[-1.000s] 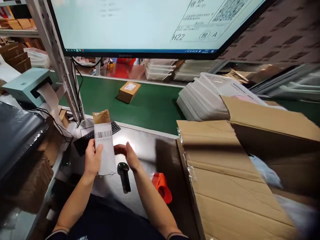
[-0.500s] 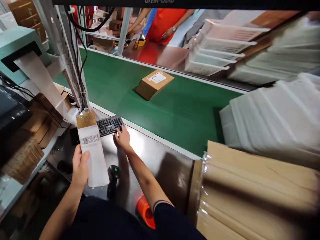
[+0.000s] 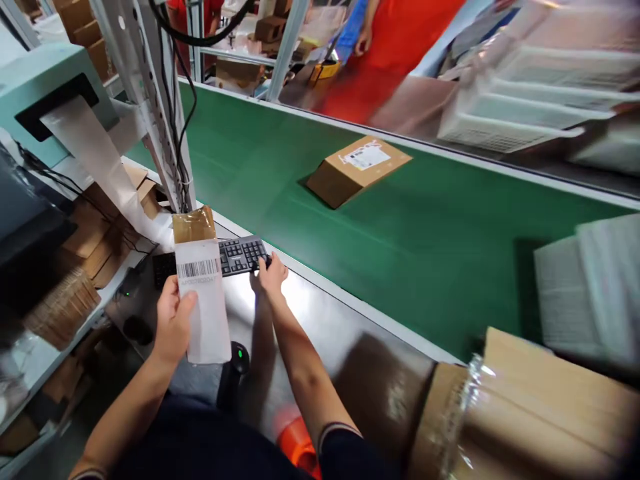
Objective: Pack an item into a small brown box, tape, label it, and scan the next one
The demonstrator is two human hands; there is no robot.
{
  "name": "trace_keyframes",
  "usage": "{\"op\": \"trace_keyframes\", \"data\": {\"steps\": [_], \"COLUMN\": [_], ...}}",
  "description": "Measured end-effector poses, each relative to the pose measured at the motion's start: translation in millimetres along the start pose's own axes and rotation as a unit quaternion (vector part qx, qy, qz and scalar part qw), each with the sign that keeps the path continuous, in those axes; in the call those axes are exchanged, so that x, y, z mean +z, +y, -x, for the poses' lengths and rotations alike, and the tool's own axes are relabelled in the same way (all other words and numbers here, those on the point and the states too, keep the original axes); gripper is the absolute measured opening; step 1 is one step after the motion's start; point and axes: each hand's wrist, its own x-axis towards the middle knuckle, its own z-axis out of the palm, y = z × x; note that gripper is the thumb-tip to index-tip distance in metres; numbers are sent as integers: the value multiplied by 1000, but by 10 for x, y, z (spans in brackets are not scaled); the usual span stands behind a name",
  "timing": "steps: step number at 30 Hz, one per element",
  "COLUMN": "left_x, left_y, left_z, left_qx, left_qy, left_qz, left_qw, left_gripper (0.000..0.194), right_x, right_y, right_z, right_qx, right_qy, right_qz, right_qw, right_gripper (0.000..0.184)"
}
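My left hand grips a small packet upright over the dark work table. The packet has a white barcode label on its front and a brown taped top. My right hand reaches forward and rests its fingers on the right end of a black keyboard. A black handheld barcode scanner lies on the table between my forearms, a green light showing on it.
A green conveyor belt runs behind the table with a labelled cardboard box on it. A teal label printer feeds paper at left. Shrink-wrapped flat cartons lie at right, an orange object near my right elbow. A person in red stands beyond the belt.
My right hand left the scanner area and moved forward onto the keyboard. The view tipped down from the monitor, and the box on the belt has travelled to the right.
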Motion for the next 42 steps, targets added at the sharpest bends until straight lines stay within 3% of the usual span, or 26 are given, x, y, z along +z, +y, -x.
{"op": "trace_keyframes", "data": {"steps": [3, 9, 14, 16, 24, 34, 42], "left_x": [36, 84, 62, 38, -23, -27, -88], "left_y": [7, 73, 109, 100, 77, 64, 132], "left_z": [-77, -147, -114, -114, -108, -67, -144], "left_qx": [10, -2, -13, -17, -11, -27, 15], "left_qy": [9, -3, 19, 35, 41, 18, 27], "left_qz": [-2, 2, -21, -23, -21, -26, -22], "left_qw": [1000, 1000, 1000, 999, 999, 999, 999], "left_gripper": [21, 29, 35, 35, 38, 37, 37], "right_x": [-2, -17, -66, -64, 45, 24, -93], "right_y": [54, 65, -79, -132, -269, -231, -40], "right_z": [0, 305, 382, 363, 337, 287, 743], "right_qx": [8, -22, -161, -184, -181, -105, -155], "right_qy": [6, 18, 5, -14, -14, -10, 11], "right_qz": [-11, 33, 64, 74, 67, 60, 57], "right_qw": [1000, 999, 985, 980, 981, 993, 986], "right_gripper": [68, 63, 48, 44, 42, 41, 37]}}
